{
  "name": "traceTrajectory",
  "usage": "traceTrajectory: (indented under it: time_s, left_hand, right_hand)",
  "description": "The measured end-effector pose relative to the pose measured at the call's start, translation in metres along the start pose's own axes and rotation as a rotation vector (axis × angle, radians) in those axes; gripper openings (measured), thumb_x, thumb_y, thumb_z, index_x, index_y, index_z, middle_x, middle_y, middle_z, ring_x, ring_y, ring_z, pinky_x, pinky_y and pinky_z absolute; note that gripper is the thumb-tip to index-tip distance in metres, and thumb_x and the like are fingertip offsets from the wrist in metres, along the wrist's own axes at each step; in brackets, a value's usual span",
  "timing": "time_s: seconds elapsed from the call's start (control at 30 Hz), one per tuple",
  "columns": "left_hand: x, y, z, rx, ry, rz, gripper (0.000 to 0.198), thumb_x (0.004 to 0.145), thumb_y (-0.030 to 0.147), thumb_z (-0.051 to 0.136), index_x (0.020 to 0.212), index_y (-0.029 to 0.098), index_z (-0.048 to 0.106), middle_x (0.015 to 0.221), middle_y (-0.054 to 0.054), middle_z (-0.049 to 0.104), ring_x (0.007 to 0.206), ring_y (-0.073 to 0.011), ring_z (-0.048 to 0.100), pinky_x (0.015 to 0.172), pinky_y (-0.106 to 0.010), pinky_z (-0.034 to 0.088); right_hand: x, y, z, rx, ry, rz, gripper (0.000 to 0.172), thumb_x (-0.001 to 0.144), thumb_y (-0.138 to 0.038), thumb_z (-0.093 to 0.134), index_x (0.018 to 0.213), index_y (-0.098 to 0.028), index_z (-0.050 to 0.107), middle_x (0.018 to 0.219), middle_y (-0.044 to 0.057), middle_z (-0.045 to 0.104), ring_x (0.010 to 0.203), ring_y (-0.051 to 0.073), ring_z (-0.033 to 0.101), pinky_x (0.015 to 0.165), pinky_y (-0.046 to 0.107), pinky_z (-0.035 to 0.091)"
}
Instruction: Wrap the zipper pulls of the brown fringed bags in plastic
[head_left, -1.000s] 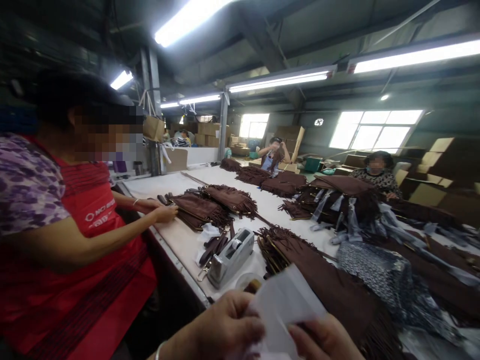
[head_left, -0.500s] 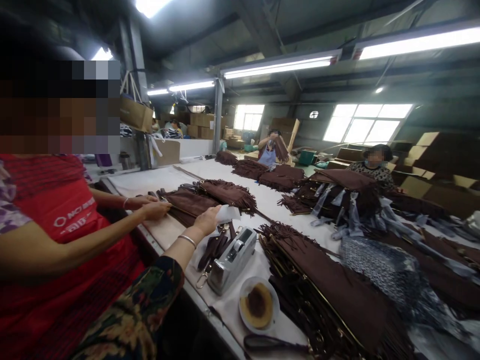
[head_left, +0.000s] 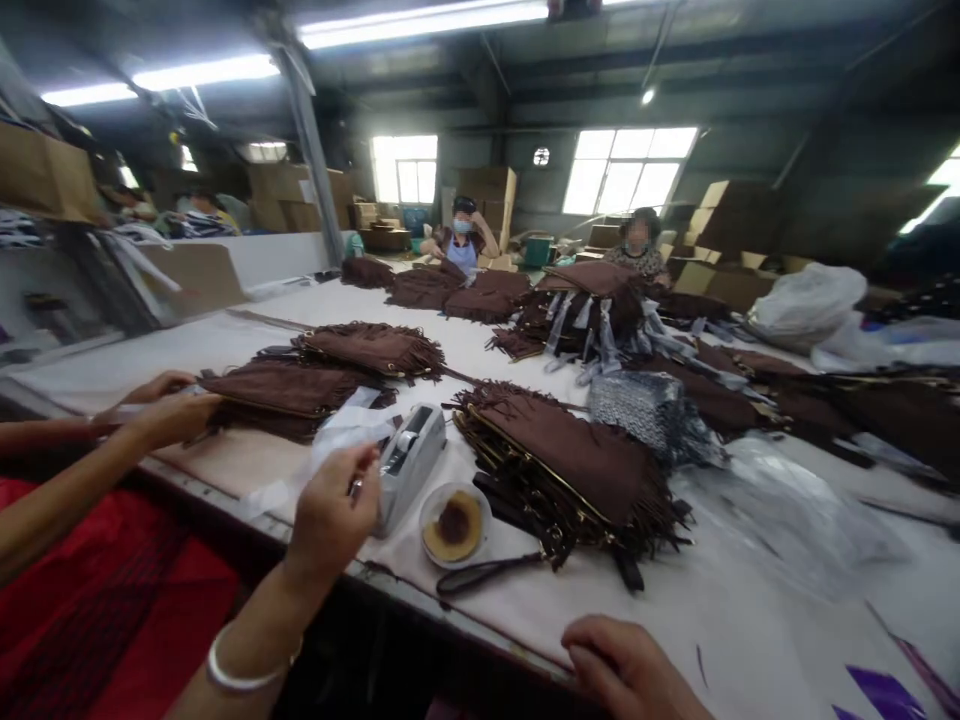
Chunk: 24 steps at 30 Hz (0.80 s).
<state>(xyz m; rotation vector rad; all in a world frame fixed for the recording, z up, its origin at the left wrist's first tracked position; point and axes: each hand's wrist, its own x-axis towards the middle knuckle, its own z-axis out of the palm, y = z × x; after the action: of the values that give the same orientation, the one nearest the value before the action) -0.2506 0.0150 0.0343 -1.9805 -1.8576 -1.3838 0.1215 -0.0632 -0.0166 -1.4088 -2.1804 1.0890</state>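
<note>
My left hand [head_left: 334, 510], with a silver bangle on the wrist, is raised at the grey tape dispenser [head_left: 409, 465]. Its fingers are pinched together at the dispenser's near end, and what they grip is too small to make out. A crumpled translucent white sheet [head_left: 337, 430] lies just behind that hand. My right hand [head_left: 630, 665] rests at the table's near edge, fingers curled under, with nothing showing in it. A stack of brown fringed bags [head_left: 570, 470] with gold trim lies between the two hands, further in.
A round dish [head_left: 454, 525] holding brown stuff sits beside the dispenser, and a dark strap [head_left: 487, 575] lies before it. A co-worker in red at the left has both hands [head_left: 161, 405] on another brown bag [head_left: 289, 395]. Two more people sit at the far side.
The view has swung right and down. My left hand came back from the bags to the tape dispenser. My right hand has come into sight at the table's near edge.
</note>
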Motion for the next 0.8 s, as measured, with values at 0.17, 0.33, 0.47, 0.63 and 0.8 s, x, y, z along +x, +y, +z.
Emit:
traceTrajectory:
  time_s: [0.17,0.33,0.47,0.63,0.8]
  left_hand:
    - [-0.096,0.094,0.03,-0.285,-0.421,0.116,0.024,0.091,0.021,0.049,0.111,0.023,0.063,0.104,-0.01,0.066,0.101,-0.0225,0.061,0.092,-0.035,0.049]
    - [-0.11,0.137,0.058,-0.427,-0.583,-0.152,0.02,0.091,0.027,0.05,0.102,0.022,0.066,0.096,-0.008,0.067,0.089,-0.021,0.063,0.078,-0.031,0.051]
    - [-0.093,0.16,0.096,-0.484,-0.63,-0.188,0.023,0.088,0.027,0.052,0.105,0.019,0.065,0.1,-0.008,0.068,0.085,-0.0191,0.063,0.077,-0.03,0.05]
    - [-0.082,0.183,0.155,-0.37,-0.582,-0.165,0.031,0.083,0.031,0.059,0.11,0.016,0.06,0.102,-0.01,0.067,0.085,-0.0198,0.063,0.081,-0.033,0.048]
    - [-0.071,0.188,0.181,-0.338,-0.601,-0.278,0.017,0.08,0.034,0.06,0.081,0.017,0.059,0.072,-0.003,0.065,0.069,-0.0176,0.061,0.066,-0.028,0.044]
  right_hand:
    - [-0.004,-0.014,0.006,0.039,-0.017,0.035,0.025,0.089,-0.03,0.049,0.077,-0.02,0.068,0.074,0.0,0.069,0.07,0.014,0.06,0.065,0.023,0.041]
    - [-0.02,0.007,0.004,0.111,0.077,0.105,0.027,0.087,-0.034,0.053,0.067,-0.017,0.061,0.066,0.0,0.064,0.064,0.014,0.055,0.06,0.023,0.038]
    - [-0.029,0.02,0.002,0.32,0.16,0.186,0.031,0.089,-0.037,0.048,0.066,-0.018,0.056,0.054,-0.003,0.055,0.053,0.012,0.049,0.052,0.022,0.037]
    - [-0.043,0.026,-0.006,0.366,0.232,0.167,0.028,0.089,-0.036,0.048,0.071,-0.018,0.057,0.056,-0.003,0.055,0.053,0.012,0.051,0.053,0.022,0.04]
    - [-0.045,0.049,-0.033,0.088,0.457,0.067,0.026,0.091,-0.034,0.045,0.083,-0.019,0.064,0.079,0.005,0.066,0.075,0.018,0.06,0.071,0.028,0.046]
